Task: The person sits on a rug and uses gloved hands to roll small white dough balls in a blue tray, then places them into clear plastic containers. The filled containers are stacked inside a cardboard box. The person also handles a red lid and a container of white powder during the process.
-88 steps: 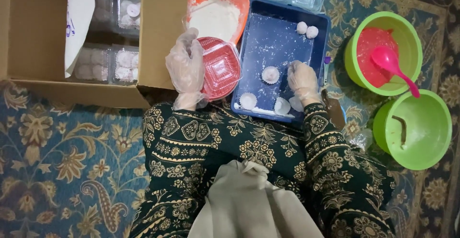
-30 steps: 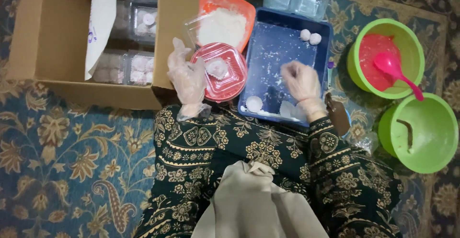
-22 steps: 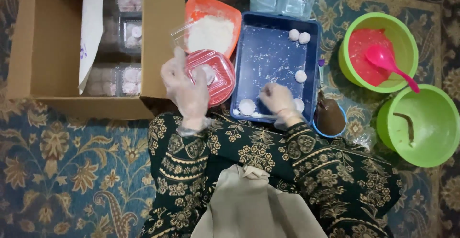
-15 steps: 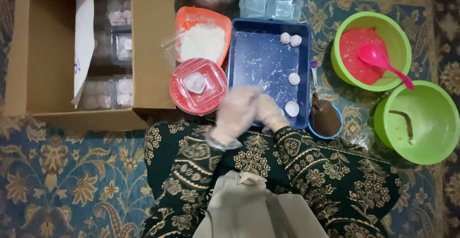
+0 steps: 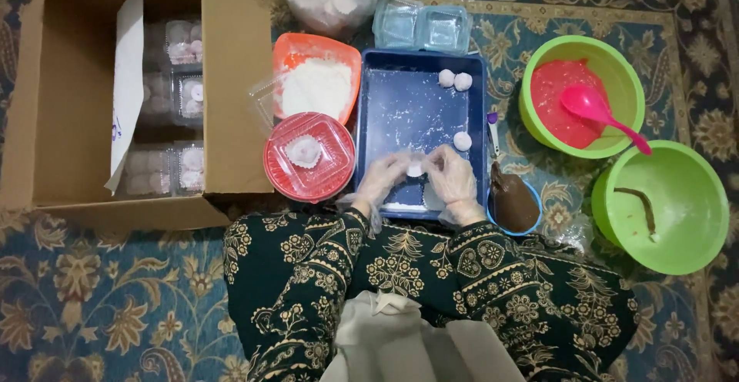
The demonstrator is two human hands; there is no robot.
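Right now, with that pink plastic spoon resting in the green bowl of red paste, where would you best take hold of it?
Grip the pink plastic spoon by its handle tip, which sticks out over the rim of the green bowl of red paste at the lower right. Come from that side, above the rim: the handle there looks clean and free, while the spoon's bowl lies in the paste. Both gloved hands are busy over the blue tray.

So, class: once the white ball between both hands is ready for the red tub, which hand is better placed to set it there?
Probably the left hand: it is nearer the red tub, while the right hand is further away.
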